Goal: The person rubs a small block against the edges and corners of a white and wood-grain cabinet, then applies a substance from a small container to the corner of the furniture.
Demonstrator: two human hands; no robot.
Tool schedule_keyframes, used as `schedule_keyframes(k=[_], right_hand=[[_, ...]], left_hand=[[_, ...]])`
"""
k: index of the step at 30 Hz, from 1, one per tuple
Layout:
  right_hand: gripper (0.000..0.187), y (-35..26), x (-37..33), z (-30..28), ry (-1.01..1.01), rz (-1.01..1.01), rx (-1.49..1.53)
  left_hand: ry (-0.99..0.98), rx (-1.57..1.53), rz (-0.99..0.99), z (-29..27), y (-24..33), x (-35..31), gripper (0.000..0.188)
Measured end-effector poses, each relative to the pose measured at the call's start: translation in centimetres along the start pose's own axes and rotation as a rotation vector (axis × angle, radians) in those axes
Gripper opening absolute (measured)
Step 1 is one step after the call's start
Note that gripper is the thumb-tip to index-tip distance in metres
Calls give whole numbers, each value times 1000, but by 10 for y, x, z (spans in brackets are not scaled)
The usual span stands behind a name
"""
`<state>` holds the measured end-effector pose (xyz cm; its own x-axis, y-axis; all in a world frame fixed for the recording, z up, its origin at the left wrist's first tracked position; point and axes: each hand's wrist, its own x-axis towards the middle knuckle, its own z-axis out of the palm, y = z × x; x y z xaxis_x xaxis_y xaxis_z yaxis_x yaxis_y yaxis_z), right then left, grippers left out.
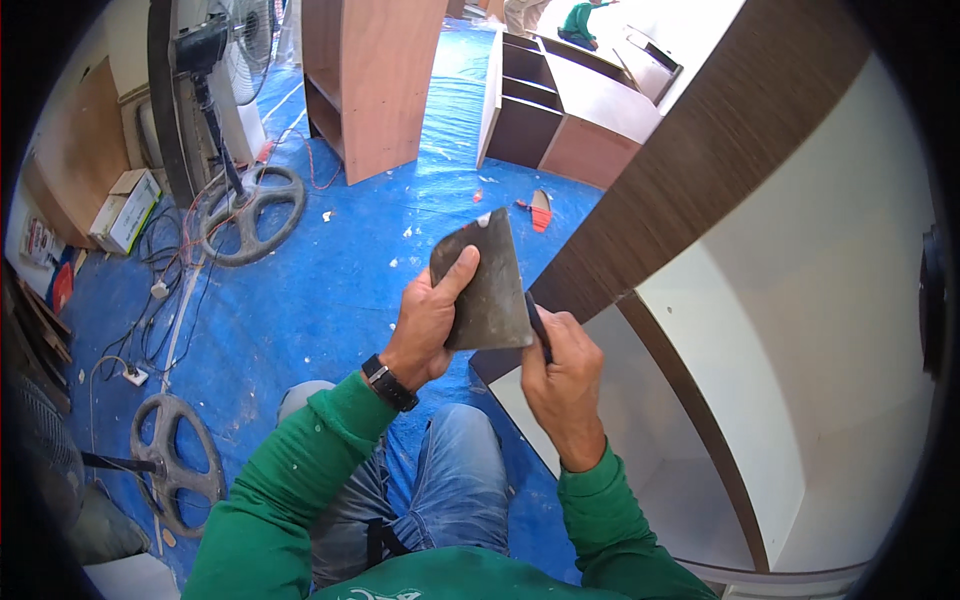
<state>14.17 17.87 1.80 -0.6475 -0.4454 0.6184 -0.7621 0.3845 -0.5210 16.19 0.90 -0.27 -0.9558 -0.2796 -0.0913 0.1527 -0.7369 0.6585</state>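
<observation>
- a grey, flat, four-sided plate [490,292] is tilting at frame centre;
- the left hand [424,322] is gripping its left side, ideally bracing it steadily;
- the right hand [565,378] is curling tightly around a slim black tool [538,322] alongside.

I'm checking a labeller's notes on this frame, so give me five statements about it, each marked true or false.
1. The left hand holds a flat, grey, four-sided plate. True.
2. The black-strapped wristwatch is on the right wrist. False: it is on the left wrist.
3. The right hand grips a slim black object. True.
4. Red carpet lies underfoot. False: blue plastic-like sheeting does.
5. The person wears yellow sleeves. False: they are long green fabric sleeves.
</observation>
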Motion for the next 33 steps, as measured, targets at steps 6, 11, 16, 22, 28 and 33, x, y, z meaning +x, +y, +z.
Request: schedule_keyframes(k=[6, 11, 16, 22, 28, 33], right_hand=[[24, 9, 14, -5, 1, -53, -64], [28, 0, 32, 8, -100, -19, -71], [25, -8, 94, 13, -283, 12, -65], [28, -57, 140, 18, -479, 86, 17], [27, -126, 88, -27, -797, 55, -35], [16, -217, 54, -115, -1033, -53, -94]], left_hand=[[94, 348, 522, -24, 10, 52, 30], [93, 353, 469, -41, 20, 75, 33], [251, 486, 426, -65, -9, 99, 32], [550, 392, 251, -75, -30, 30, 39], [766, 435, 196, -18, 39, -116, 37], [910, 752, 84, 91, 129, -227, 30]])
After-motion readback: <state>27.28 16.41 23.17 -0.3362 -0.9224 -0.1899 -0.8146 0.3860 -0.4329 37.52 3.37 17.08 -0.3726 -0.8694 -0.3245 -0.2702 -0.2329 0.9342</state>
